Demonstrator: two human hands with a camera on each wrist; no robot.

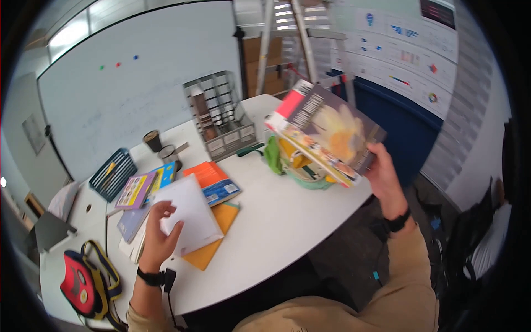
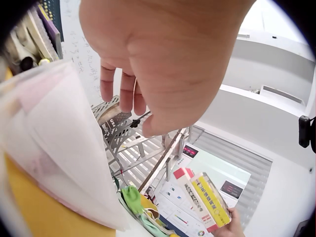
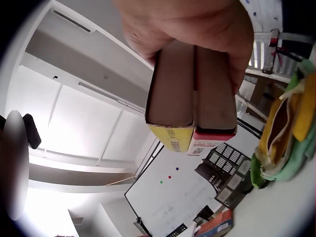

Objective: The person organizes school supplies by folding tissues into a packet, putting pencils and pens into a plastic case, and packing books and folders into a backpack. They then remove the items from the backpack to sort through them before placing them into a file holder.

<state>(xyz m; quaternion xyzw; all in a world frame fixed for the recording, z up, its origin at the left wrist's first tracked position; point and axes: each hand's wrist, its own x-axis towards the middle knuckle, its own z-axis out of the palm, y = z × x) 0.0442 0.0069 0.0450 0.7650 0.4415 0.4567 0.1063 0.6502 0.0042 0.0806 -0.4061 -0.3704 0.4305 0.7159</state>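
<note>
Two thick books (image 1: 332,130) are in my right hand (image 1: 384,174), which grips them together at one end, raised over the right part of the table. The nearer cover shows a large pale yellow flower; in the right wrist view one book (image 3: 173,94) has a yellow spine and the other (image 3: 216,96) a red and white one. My left hand (image 1: 161,235) holds nothing. Its fingers are loosely bent above a whitish plastic folder (image 1: 193,221). That folder lies on a yellow-orange envelope (image 1: 227,218), beside an orange and blue book (image 1: 213,182).
A green and yellow bag (image 1: 304,171) sits below the raised books. A grey mesh file rack (image 1: 224,119) stands at the back, with two dark cups (image 1: 152,141) near it. Farther left are a teal basket (image 1: 113,174), several booklets (image 1: 135,191) and a red and navy bag (image 1: 83,282).
</note>
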